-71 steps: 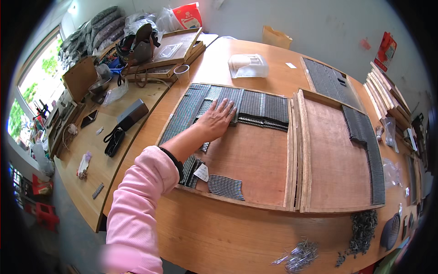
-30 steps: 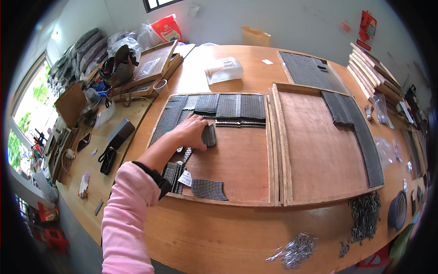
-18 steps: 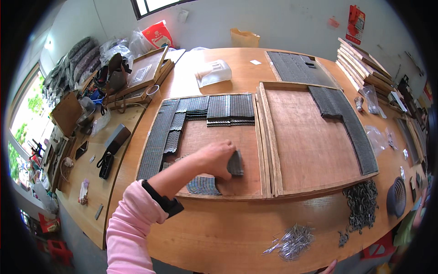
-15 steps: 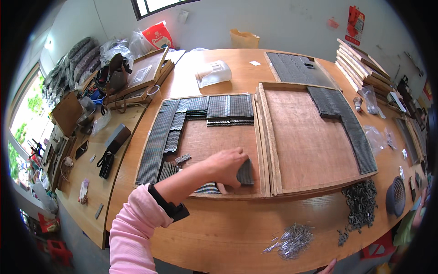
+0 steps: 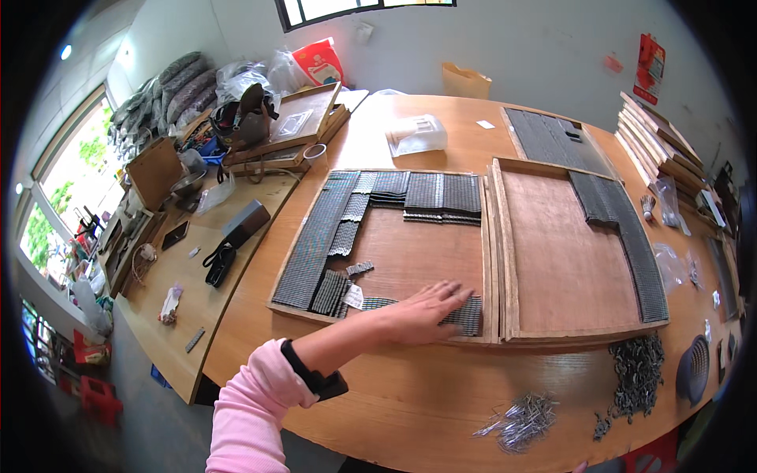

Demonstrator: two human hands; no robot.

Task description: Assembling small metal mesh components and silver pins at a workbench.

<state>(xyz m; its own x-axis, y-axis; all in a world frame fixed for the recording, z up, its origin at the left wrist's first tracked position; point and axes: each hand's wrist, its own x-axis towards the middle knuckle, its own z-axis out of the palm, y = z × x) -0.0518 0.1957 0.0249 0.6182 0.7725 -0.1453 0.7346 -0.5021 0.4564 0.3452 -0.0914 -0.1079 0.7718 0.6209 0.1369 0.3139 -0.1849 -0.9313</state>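
My left hand [image 5: 430, 313] lies flat with fingers stretched out, at the near right corner of the left wooden tray [image 5: 276, 309]. Beneath and beside its fingers is a block of dark ribbed strips [image 5: 471, 317], partly hidden by the hand. More dark ribbed strips [image 5: 315, 236] line that tray's left and far sides. A short loose grey strip [image 5: 360, 268] rests on the bare tray bottom, and a small white paper tag [image 5: 353, 296] lies near the front. Of my right hand [image 5: 582, 467], only a fingertip shows at the lower edge; its grip is hidden.
Beside it, the right wooden tray [image 5: 505, 260] holds dark strips along its right side. Thin metal pins [image 5: 524, 422] and small dark pieces [image 5: 637, 374] form piles in front. A grey-purple basket [image 5: 694, 369] stands at right; a clear plastic container [image 5: 418, 135] sits behind.
My left hand has gone from gripping the upright dark strip block to lying flat over it, the block now down in the tray corner. The view has shifted left.
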